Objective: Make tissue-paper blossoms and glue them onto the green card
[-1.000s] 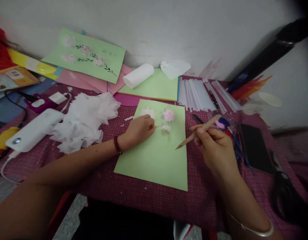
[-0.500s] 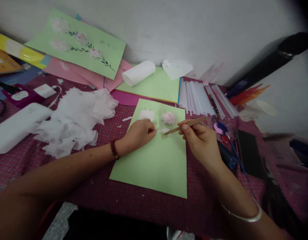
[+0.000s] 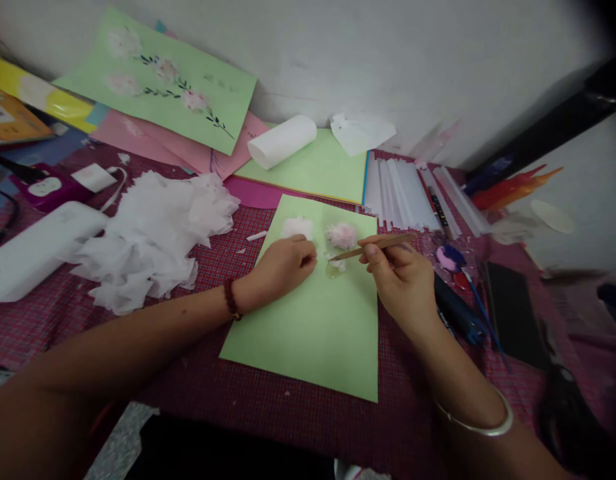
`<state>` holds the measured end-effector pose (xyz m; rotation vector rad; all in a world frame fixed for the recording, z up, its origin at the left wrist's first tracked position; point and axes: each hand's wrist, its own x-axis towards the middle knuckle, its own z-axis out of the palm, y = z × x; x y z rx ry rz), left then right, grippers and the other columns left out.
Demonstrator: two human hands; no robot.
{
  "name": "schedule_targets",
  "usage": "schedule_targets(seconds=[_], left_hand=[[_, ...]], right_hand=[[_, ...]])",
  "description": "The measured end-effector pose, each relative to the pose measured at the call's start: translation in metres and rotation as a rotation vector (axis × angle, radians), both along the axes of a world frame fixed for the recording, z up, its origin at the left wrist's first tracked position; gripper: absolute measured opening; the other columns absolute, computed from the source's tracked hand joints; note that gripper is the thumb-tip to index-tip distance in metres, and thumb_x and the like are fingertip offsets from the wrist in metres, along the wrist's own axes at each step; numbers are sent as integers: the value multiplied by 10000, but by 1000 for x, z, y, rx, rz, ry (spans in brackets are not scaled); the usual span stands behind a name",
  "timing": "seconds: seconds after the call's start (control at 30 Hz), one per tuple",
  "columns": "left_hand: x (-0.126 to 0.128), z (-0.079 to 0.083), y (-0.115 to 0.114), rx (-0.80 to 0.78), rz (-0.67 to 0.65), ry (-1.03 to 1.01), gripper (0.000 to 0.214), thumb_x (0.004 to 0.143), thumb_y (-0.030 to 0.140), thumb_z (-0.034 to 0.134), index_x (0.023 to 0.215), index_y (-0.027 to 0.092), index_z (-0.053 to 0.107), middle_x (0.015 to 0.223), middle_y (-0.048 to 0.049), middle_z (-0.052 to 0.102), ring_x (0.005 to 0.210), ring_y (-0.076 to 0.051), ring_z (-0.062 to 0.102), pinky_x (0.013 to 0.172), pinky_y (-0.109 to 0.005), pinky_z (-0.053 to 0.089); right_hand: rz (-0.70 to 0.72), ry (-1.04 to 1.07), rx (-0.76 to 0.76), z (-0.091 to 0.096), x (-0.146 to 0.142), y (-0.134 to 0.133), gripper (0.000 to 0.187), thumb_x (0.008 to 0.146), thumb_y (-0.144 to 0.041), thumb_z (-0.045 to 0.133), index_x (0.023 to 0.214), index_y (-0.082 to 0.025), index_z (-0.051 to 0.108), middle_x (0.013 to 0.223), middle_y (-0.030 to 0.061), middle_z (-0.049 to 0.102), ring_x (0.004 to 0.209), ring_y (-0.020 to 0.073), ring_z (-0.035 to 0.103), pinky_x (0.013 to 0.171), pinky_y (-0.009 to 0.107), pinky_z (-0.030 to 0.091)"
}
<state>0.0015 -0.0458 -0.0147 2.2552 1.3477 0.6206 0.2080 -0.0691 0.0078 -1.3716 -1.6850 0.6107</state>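
Green paper, a plain sheet [image 3: 298, 333], lies on the checked cloth [image 3: 198, 373] with a pink flower [image 3: 342, 235], a white flower [image 3: 297, 227] and, below the pink one, a small white tuft [image 3: 339, 265] beside a wet-looking blob [image 3: 333, 272]. The right hand [image 3: 403, 277] grips a thin stick [image 3: 383, 245] between thumb and fingers, its tip at the tuft; contact is too blurred to confirm. The left hand [image 3: 284, 267] rests on the sheet, fingers curled in, nothing showing in its grasp, its knuckles just below the white flower.

The likeliest trouble is the blob: if it is glue, a heavy push could smear it over bare green or drag the tuft off with the tip. A slip upward would probably crush the pink flower, very near the stick. Should the left hand edge forward, it could flatten the white flower; lifted, it might let the sheet skid.
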Motion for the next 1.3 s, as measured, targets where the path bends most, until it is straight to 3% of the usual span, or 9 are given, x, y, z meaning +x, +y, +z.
schedule_targets(seconds=[0.17,0.3,0.47,0.73,0.97,1.2,1.3], left_hand=[[1,-3,-9,83,-142,102,245,890,190,466,754,153,666,844,-67,619,850,-169,545,739,-276,417],[1,-4,-11,98,-153,137,264,915,213,459,785,154,681,839,-68,611,859,-171,544,765,-281,429],[6,-4,-9,123,-171,193,281,932,240,452,796,143,678,825,-65,602,842,-168,541,765,-281,433],[8,-5,-9,183,-166,280,295,946,264,434,791,150,658,829,-51,595,828,-166,538,737,-278,430],[8,-5,-9,204,-177,271,280,946,257,430,809,148,649,839,-51,593,797,-163,538,698,-277,417],[10,-9,-7,223,-190,246,247,918,188,437,793,135,644,823,-62,603,794,-171,547,710,-293,426],[9,-9,-6,174,-156,123,181,858,141,464,839,144,644,870,-66,621,836,-178,556,719,-295,430]], right_hand=[[-49,124,-96,0,3,5,183,878,-361,561,888,-218,675,738,32,643,624,164,570,571,322,446],[-78,217,-128,5,6,5,182,873,-362,568,880,-218,679,682,19,621,586,152,550,542,306,438],[-120,245,-57,18,8,0,195,906,-362,532,859,-231,669,682,20,616,587,143,552,542,296,452],[68,-146,35,41,-13,23,256,916,-338,482,855,-168,664,724,36,623,622,155,576,571,298,432],[254,-523,-54,51,-36,49,233,893,-229,467,796,-153,665,803,62,667,682,170,591,603,285,386],[304,-763,-112,53,-47,60,266,896,-257,456,825,-137,683,764,81,672,649,178,566,565,288,322],[342,-831,-133,55,-52,66,284,908,-245,429,839,-128,679,780,89,671,663,177,562,580,288,324]])
